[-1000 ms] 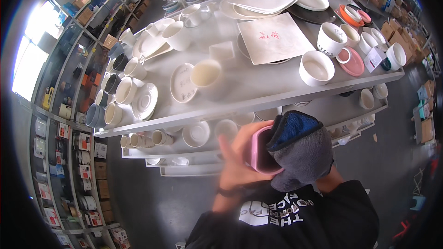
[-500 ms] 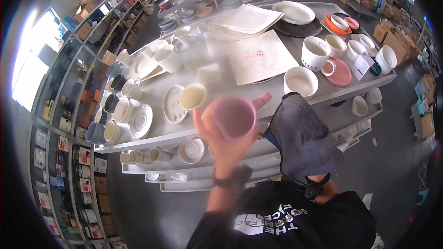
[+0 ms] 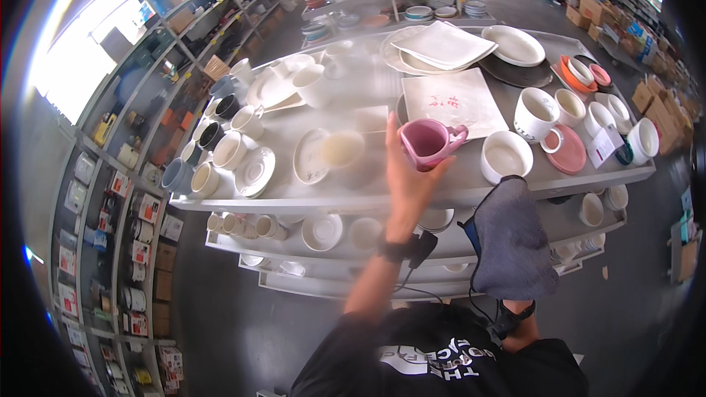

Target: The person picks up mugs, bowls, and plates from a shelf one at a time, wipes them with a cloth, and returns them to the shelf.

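Note:
My left hand (image 3: pixel 409 187) is closed around a pink mug (image 3: pixel 424 145), with the thumb on one side and the fingers on the other. The mug is held above the front part of the table, its opening facing up toward me and its handle to the right. A dark grey cloth (image 3: pixel 515 239) with a blue edge covers my right hand, so its fingers are hidden; only the wrist shows below. The cloth is beside the table's front edge, right of the mug and apart from it. Beyond the mug lies a square white plate (image 3: pixel 467 106) with a red pattern.
A white bowl (image 3: pixel 507 157) stands near the front edge, beside a patterned white mug (image 3: pixel 535 112) and a pink saucer (image 3: pixel 566 151). White and dark cups crowd the table's left end. An oval plate (image 3: pixel 312 158) lies left of centre. Lower shelves (image 3: pixel 323 232) hold more dishes.
My left hand has carried the pink mug forward over the table, toward the square plate, and its handle has turned. The view has shifted; the cloth still covers my right hand.

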`<control>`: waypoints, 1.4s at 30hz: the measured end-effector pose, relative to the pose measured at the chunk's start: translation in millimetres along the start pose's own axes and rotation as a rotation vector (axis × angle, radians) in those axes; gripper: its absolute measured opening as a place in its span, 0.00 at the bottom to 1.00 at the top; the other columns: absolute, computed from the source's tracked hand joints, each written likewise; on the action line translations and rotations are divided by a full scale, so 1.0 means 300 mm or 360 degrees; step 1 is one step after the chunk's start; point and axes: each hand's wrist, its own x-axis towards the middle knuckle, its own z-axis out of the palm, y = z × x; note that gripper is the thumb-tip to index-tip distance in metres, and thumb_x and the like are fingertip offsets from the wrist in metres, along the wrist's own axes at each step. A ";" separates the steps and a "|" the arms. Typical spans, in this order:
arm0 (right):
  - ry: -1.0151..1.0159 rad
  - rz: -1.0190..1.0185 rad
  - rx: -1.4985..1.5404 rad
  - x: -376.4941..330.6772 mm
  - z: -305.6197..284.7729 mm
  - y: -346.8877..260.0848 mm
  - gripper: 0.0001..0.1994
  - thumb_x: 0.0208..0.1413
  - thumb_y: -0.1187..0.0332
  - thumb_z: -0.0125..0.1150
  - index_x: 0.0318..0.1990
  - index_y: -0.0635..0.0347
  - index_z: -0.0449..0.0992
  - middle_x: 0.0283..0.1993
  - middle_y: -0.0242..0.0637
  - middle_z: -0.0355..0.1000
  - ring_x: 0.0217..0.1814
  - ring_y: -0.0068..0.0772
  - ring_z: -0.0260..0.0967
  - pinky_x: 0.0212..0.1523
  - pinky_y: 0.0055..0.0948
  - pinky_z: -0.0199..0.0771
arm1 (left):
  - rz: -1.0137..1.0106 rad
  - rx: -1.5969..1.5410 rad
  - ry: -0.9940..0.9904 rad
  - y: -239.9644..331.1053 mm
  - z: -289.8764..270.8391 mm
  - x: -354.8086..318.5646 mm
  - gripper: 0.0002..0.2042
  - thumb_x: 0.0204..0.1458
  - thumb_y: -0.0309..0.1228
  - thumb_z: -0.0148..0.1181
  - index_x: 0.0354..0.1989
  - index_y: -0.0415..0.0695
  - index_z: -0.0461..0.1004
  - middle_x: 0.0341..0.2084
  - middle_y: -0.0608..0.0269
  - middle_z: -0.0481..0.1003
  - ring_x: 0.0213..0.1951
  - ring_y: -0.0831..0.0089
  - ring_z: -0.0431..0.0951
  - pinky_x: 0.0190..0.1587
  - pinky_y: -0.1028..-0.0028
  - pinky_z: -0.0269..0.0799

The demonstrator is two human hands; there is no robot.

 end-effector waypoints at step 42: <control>-0.0252 0.0224 0.0415 -0.032 0.076 0.086 0.21 0.38 0.71 0.59 0.45 0.61 0.67 0.39 0.38 0.68 0.41 0.38 0.67 0.44 0.28 0.64 | -0.0111 0.0461 0.0453 -0.028 -0.377 -0.020 0.55 0.33 0.22 0.72 0.65 0.47 0.34 0.50 0.50 0.64 0.49 0.66 0.70 0.51 0.68 0.68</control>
